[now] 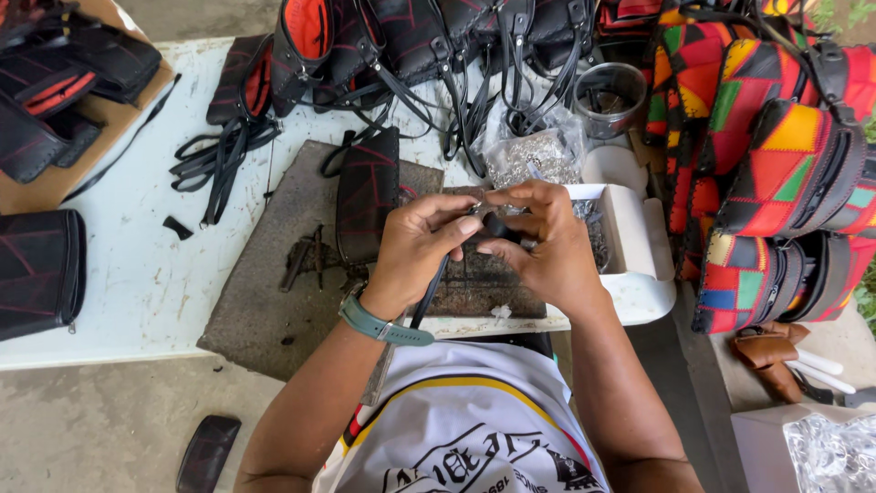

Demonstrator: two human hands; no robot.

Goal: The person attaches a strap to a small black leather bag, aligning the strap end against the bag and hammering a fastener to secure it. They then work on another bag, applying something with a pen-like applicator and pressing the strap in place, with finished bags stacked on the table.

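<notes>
Head view showed the left hand (415, 246) and right hand (547, 239) pinched together on a black strap (429, 292) and a small metal fitting above the table's near edge. The strap ran lengthwise down toward the person's chest. Bare white table (137, 274) lay leftward; a white box (630, 228) and patchwork bags (776, 173) crowded the right.
</notes>
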